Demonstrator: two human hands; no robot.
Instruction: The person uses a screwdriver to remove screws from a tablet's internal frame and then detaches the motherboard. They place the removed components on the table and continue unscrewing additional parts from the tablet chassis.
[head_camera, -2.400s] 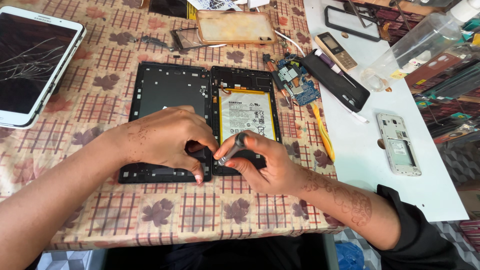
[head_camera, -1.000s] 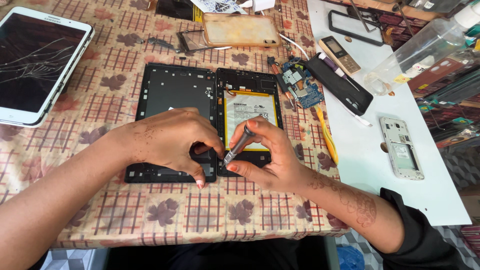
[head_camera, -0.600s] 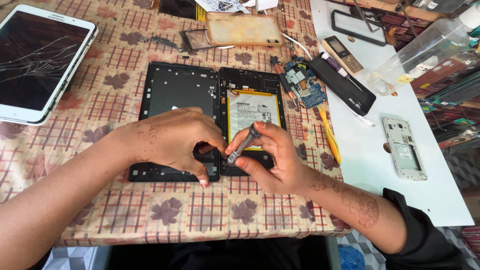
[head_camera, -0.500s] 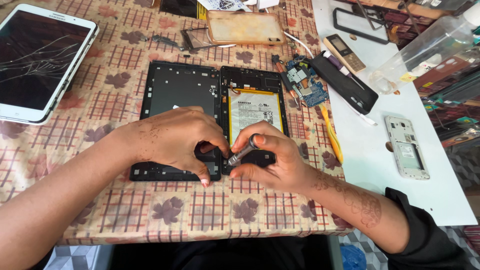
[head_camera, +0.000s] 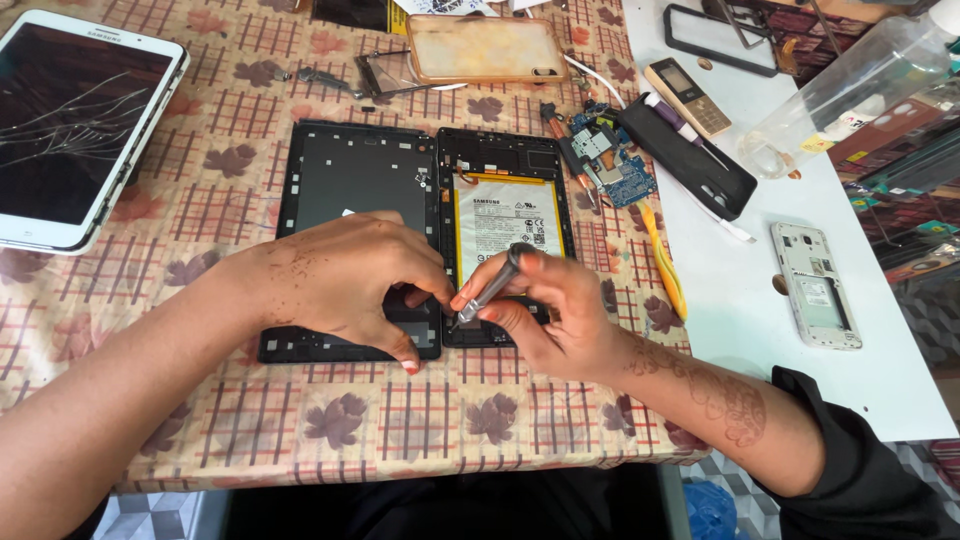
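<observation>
1. We are holding a slim metal screwdriver (head_camera: 490, 285) pinched in our right hand (head_camera: 545, 310), tip down on the opened tablet (head_camera: 505, 225) lying under both hands.
2. Our left hand (head_camera: 345, 280) is pressing flat on the detached back panel (head_camera: 350, 180), fingers curled, holding nothing.
3. The tablet is looking thin, stiff and fragile; we are judging its edges safest to grip.
4. Right of our right hand, a yellow pry tool (head_camera: 662, 265) and circuit board (head_camera: 615, 165) are crowding the mat.

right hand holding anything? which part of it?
The right hand holds a slim grey screwdriver, pinched along its shaft between thumb and fingers, tip down on the opened tablet.
</observation>
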